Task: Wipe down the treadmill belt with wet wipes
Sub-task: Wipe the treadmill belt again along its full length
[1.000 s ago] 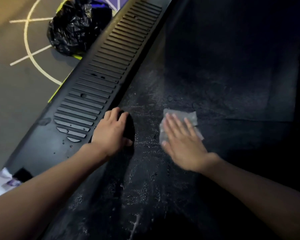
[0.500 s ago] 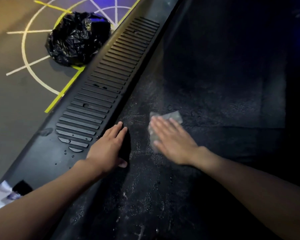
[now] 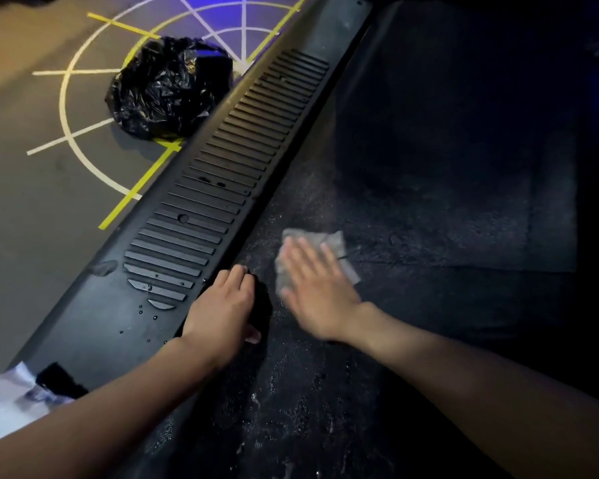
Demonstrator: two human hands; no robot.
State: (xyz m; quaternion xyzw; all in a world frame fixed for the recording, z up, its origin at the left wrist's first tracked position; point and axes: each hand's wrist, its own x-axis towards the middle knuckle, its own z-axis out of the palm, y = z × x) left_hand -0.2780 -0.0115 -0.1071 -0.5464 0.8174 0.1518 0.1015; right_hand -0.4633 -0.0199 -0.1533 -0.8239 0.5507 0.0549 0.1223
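Note:
The black treadmill belt (image 3: 429, 209) fills the right and lower part of the view, dusty and streaked with wet marks near me. A grey wet wipe (image 3: 336, 242) lies flat on the belt. My right hand (image 3: 317, 288) presses on it with straight, spread fingers; the hand is blurred. My left hand (image 3: 222, 307) rests on the belt's left edge beside the ribbed side rail (image 3: 222, 188), fingers straight and together, holding nothing.
A black bin bag (image 3: 168, 86) sits on the grey floor left of the rail, over yellow and white floor markings. A white packet (image 3: 11, 399) lies at the lower left by my forearm. Water drops dot the rail's near end.
My right hand slid the wipe left toward the rail, then a little back to the right. My left hand stayed on the belt's edge. The view tilted up, showing more floor.

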